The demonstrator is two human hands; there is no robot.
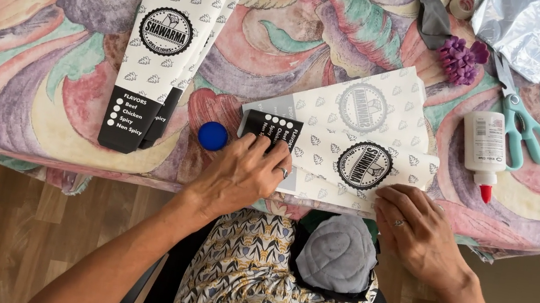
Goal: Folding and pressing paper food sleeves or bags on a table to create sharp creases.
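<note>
White paper sleeves (358, 151) with round black seals are pressed flat at the counter (30, 97) near edge by left hand (241, 172) and right hand (417, 231), fingers extended, nothing gripped. A second stack (167, 47) lies well left.

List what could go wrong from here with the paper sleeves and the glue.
1. The left hand and right hand press white printed paper sleeves that overhang the near edge of the floral-cloth table; they might slip off or crease.
2. The white glue bottle with a red tip lies on its side and could leak onto the cloth.
3. The round blue cap sits loose near the edge and could roll off.
</note>
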